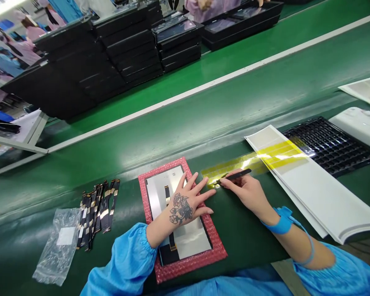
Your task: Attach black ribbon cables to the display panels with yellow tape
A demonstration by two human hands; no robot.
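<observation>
My left hand (pixel 188 201), fingers spread, reaches across a silver-backed display panel (pixel 188 242). The panel lies on a pink bubble-wrap pad (pixel 203 255), and a dark flex cable (pixel 172 240) runs over its back, partly covered by my hand and forearm. Between the fingers of my right hand (pixel 246 193) is a pair of black tweezers (pixel 239 174). Their tip is at the near left end of a yellow adhesive tape strip (pixel 225 167). Whether the tip has hold of a piece of tape is too small to tell. A blue wrist strap (pixel 279 222) circles my right wrist.
Several loose flex cables (pixel 95 209) lie left of the pad beside a clear plastic bag (pixel 57 246). White sheets (pixel 314 193) and a black compartment tray (pixel 329 144) are on the right. Stacked black trays (pixel 132 49) stand beyond the green bench, with other people at the back.
</observation>
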